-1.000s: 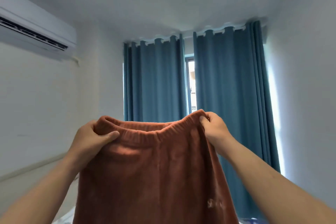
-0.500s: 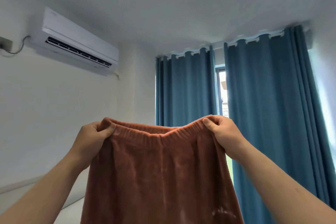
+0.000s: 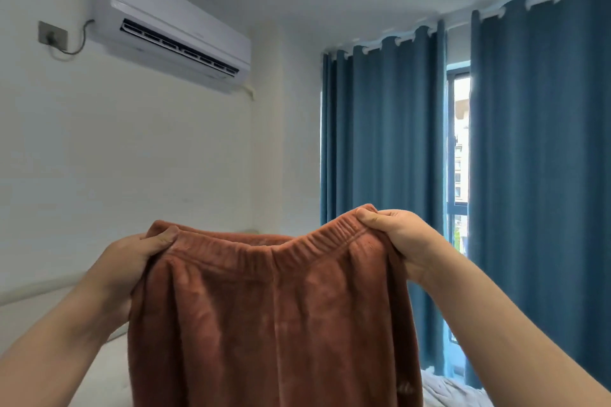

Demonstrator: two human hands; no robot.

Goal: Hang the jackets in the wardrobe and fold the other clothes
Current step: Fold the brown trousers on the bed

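Note:
A pair of rust-brown fleece trousers [image 3: 274, 317] hangs in front of me, held up by its elastic waistband. My left hand [image 3: 132, 258] grips the waistband's left end with thumb on the front. My right hand [image 3: 400, 238] pinches the right end, slightly higher. The fabric drops straight down and its lower part runs out of view at the bottom edge.
A white air conditioner [image 3: 178, 30] is mounted on the left wall near a grey socket [image 3: 53, 33]. Blue curtains [image 3: 380, 158] cover the window ahead and to the right. A pale bed surface [image 3: 109, 373] lies low left, with grey bedding [image 3: 446, 390] low right.
The view has swung to the left, so the air conditioner and curtains sit further right. Both hands keep the same hold on the waistband, now a little lower in view.

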